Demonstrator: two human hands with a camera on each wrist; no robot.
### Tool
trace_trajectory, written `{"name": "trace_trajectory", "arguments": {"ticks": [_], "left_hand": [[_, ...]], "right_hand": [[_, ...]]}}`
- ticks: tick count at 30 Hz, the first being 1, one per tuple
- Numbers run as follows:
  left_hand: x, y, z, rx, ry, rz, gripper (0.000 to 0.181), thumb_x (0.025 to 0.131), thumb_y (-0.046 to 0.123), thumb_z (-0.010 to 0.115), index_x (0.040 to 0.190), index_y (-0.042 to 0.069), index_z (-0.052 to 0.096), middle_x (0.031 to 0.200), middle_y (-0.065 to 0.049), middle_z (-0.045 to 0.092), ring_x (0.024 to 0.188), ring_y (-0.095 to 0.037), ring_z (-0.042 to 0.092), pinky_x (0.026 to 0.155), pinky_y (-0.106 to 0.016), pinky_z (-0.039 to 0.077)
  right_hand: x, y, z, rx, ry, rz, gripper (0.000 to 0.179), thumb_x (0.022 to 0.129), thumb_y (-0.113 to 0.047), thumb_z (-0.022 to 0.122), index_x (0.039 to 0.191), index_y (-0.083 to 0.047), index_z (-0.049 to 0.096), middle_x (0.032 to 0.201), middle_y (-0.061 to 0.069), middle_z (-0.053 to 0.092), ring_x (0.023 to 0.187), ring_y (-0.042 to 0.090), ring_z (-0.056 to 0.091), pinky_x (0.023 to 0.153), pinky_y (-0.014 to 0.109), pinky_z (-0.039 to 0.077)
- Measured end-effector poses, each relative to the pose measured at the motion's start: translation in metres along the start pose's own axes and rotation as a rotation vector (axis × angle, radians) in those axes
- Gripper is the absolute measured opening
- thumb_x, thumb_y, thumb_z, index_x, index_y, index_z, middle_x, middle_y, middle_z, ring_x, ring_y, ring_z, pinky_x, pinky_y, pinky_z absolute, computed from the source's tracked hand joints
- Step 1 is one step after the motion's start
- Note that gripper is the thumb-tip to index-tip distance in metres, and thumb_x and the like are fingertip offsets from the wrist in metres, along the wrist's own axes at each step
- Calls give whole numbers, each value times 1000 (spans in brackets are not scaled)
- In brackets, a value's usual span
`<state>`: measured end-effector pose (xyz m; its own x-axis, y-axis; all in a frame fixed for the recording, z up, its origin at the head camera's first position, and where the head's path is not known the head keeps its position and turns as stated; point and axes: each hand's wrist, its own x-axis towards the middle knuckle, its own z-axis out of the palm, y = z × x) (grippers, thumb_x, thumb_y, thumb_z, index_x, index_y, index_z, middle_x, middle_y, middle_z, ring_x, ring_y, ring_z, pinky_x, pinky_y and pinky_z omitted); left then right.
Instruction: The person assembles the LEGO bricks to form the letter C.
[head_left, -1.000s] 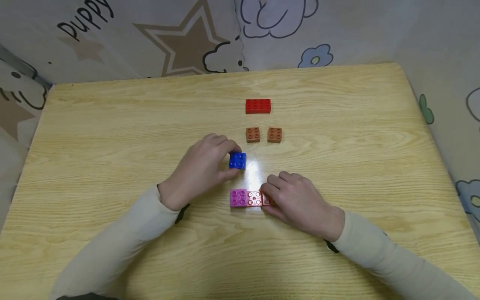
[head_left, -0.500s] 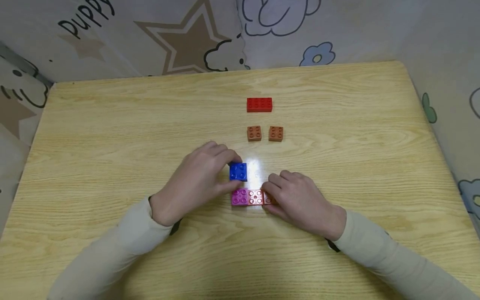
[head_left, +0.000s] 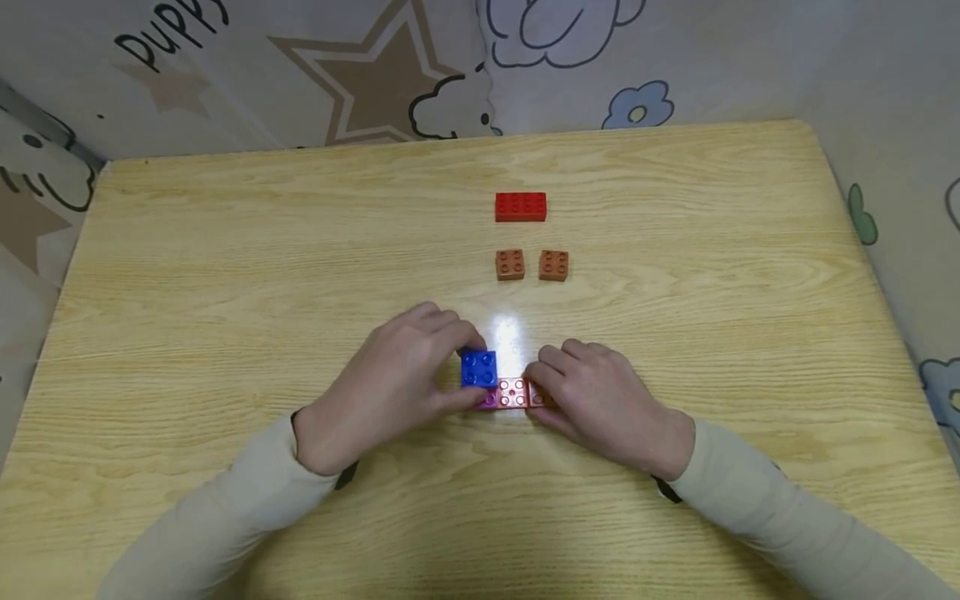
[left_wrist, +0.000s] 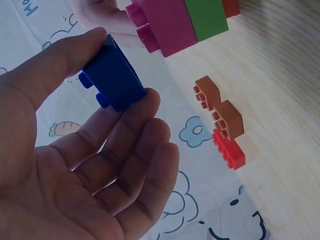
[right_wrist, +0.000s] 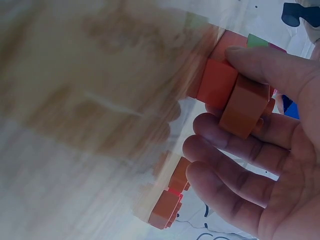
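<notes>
Brick stack (head_left: 513,392), studs up on the wooden table (head_left: 225,250), pink brick (left_wrist: 172,25) at one end. At the other, the right hand (head_left: 603,400), thumb and fingers closed around a brown brick (right_wrist: 246,106). Opposite, the left hand (head_left: 382,383), thumb and fingertips in a pinch. Farther back, a red brick (head_left: 521,207). Smaller: within that pinch, a blue brick (head_left: 478,369), near the pink but not touching; beyond, two loose brown bricks (head_left: 510,265), side by side, apart. Possible trouble: a drop from slipping fingertips, a crooked meeting of studs from tilt, a skidding stack from a slack right hand.
</notes>
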<state>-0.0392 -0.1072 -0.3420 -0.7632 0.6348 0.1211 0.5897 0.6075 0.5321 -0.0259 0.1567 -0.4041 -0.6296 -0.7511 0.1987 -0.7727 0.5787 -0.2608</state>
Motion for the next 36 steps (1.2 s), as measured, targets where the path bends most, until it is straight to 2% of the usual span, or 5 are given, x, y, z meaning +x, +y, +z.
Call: {"name": "trace_trajectory", "arguments": {"ticks": [9,20,28,36], "left_hand": [[-5,0,7,4,-7,27,44,77,27,103,104,6,76,101,-3,76,96,-21,67,86,-38,58],[-5,0,12,41,-36,20,40,77,22,102,101,5,75,99,-3,76,94,-21,67,86,-37,58],[-5,2,14,75,-21,33,39,76,21,103,95,5,73,93,-2,74,84,-19,60,76,-34,55],[-4,5,18,122,5,53,40,75,22,103,91,4,71,90,-2,73,80,-20,58,73,-34,53]], "right_hand": [[0,0,0,6,11,6,28,85,-21,93,96,-6,72,87,2,64,74,21,60,62,38,56],[1,0,-1,14,-14,21,28,86,-22,92,97,-6,73,89,3,66,75,21,62,64,39,58],[2,1,0,17,-5,11,29,85,-22,93,96,-6,72,87,2,64,74,20,60,63,39,57],[1,1,0,18,-6,17,31,84,-22,94,96,-6,71,87,2,64,75,21,61,63,40,56]]}}
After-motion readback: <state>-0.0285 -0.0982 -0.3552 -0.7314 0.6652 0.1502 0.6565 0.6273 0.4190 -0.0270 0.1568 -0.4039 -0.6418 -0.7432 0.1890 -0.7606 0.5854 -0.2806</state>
